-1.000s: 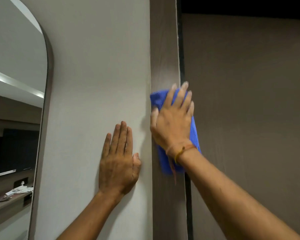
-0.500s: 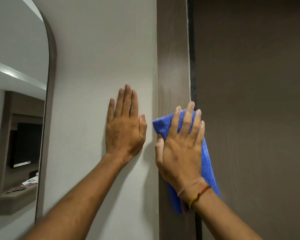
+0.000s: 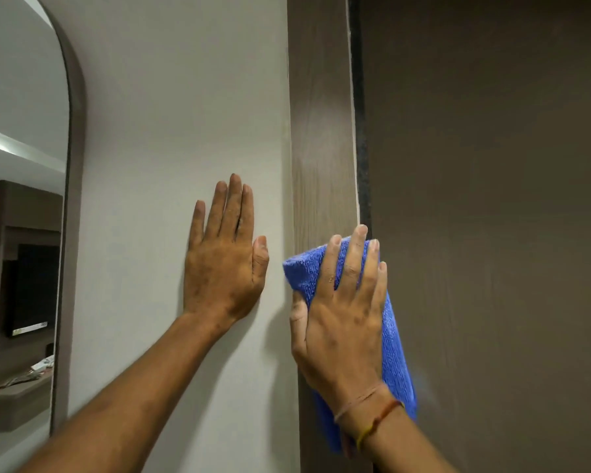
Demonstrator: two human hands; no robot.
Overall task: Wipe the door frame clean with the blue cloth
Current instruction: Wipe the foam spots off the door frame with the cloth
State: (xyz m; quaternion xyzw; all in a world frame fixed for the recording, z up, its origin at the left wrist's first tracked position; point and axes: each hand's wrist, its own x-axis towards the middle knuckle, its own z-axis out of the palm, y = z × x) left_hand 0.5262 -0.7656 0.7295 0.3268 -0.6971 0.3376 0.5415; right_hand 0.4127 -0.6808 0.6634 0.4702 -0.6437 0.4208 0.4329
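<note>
- blue cloth lies pressed flat against the wood-grain door frame, pinned under the right hand.
- the right hand is spread open over the cloth, fingers pointing up, palm holding the fabric against the frame rather than gripping it in a fist.
- cloth shows above the fingertips on the thumb side and hangs down past the wrist on the little-finger side, where its edge overlaps the dark gap between the frame and the brown door panel.
- thread bracelets circle the right wrist, just below the hand.
- the left hand is released and holds nothing; it rests flat on the pale wall, fingers together and pointing up, its thumb near the frame's edge but apart from the cloth.
- beyond the left hand, away from the frame, an arched mirror with a dark rim reflects a shelf and a television.
</note>
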